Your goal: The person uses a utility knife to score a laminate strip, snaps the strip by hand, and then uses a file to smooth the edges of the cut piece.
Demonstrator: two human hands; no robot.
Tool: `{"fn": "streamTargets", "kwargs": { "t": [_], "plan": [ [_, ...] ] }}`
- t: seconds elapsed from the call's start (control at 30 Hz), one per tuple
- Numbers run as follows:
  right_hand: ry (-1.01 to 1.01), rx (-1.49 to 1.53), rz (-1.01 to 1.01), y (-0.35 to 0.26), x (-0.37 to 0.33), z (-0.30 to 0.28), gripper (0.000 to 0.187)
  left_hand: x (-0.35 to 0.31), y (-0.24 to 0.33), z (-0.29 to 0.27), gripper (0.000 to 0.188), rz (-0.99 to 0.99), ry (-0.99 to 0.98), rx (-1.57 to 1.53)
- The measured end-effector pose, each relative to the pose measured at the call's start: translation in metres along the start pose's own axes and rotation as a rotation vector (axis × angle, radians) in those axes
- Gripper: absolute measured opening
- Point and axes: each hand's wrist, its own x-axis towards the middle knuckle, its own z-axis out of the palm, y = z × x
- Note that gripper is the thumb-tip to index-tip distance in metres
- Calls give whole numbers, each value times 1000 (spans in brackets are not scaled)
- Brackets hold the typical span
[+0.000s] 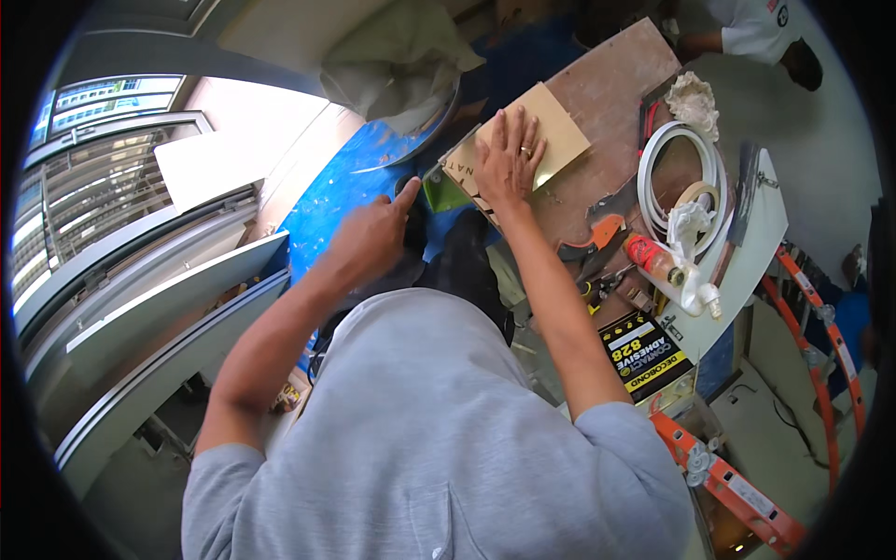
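Tan, with dark print near one corner, the board [565,140] lies at the near left edge of the brown bench [635,61], in the only view I have, the one from the head. I see the right hand [509,159] laid flat on it, fingers long and slightly apart, a ring on one, holding nothing. The left hand [378,229] is half curled beside the board's left corner, one digit pointing toward it; it is blurred, so I cannot tell whether it grips anything. A green piece [443,192] shows between that hand and the board.

To the right on my screen, I find a white coil [645,191] and, within its loop, a tape roll [717,198]. Nearer the wearer are an orange handle [605,231], a red-labelled bottle [651,254] and a black-and-yellow tin [644,355]. I make out a blue sheet [322,201] on the left, an orange ladder [728,485] at lower right, and another person's white sleeve [751,33] at the top right.
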Motion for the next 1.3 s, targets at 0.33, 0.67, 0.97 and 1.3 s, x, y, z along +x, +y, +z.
{"fn": "streamTargets", "kwargs": {
  "t": [0.33,0.67,0.97,1.3],
  "plan": [
    [-51,-88,36,-2,3,-2,66,40,15,-14,67,50,-150,213],
    [-20,-86,26,-2,7,-4,66,27,16,-44,63,-48,-101,178],
    [-19,-116,10,-5,-1,-3,66,88,-21,24,67,-33,-257,159],
    [-236,123,-382,16,46,-45,70,68,-116,53,28,-444,-98,-1089]
  ]
}}
